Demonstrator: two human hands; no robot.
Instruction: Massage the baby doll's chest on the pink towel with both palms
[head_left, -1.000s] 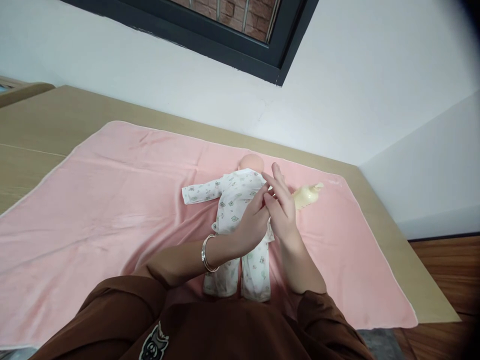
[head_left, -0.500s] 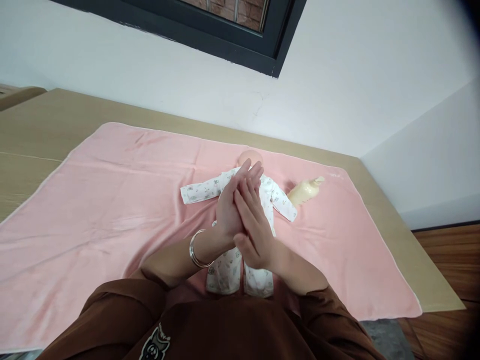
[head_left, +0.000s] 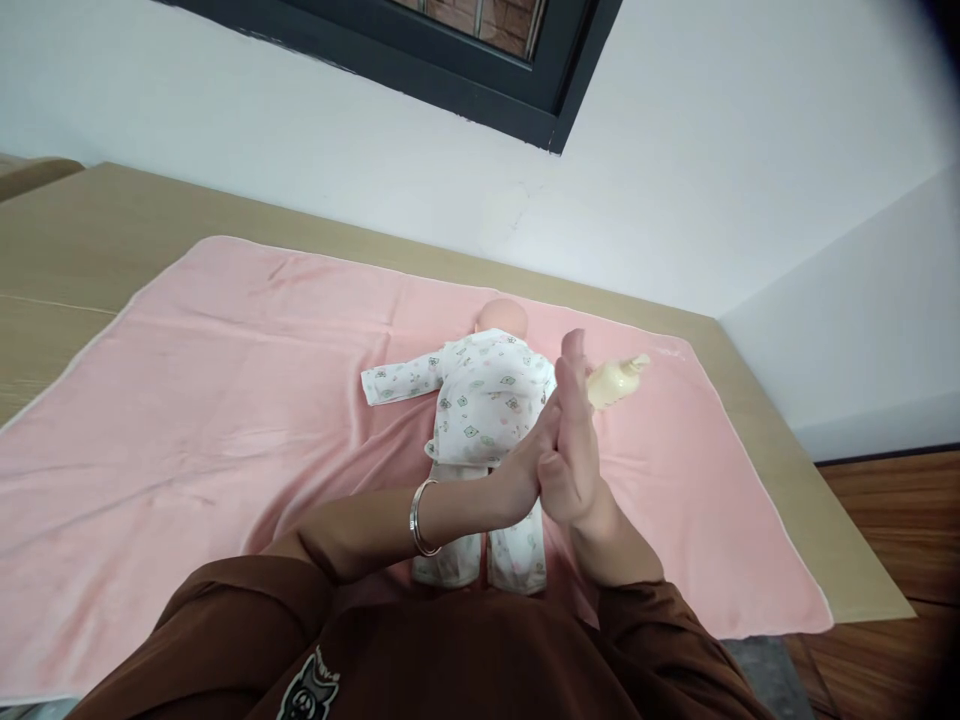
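Palm to palm, my left hand (head_left: 523, 482) and my right hand (head_left: 576, 445) press together above the right side of a baby doll (head_left: 487, 395). The fingers of both are stretched out, and I see no object between them. A silver bangle (head_left: 420, 518) circles my left wrist. White patterned top and trousers dress the doll, which lies flat with its bald head toward the wall. Its right-hand sleeve is mostly hidden behind my hands. Just beyond my fingers a pale yellow pump bottle (head_left: 616, 382) lies tilted on the pink blanket (head_left: 262, 340).
The blanket covers much of a wooden table (head_left: 814, 520), whose right edge drops to a brown wooden surface. Behind the table rises a white wall (head_left: 420, 180) with a dark window frame (head_left: 480, 105).
My joined hands have shifted right, from over the doll's chest area toward the bottle, and turned more upright. More of the doll's top now shows. Doll and bottle stay in place.
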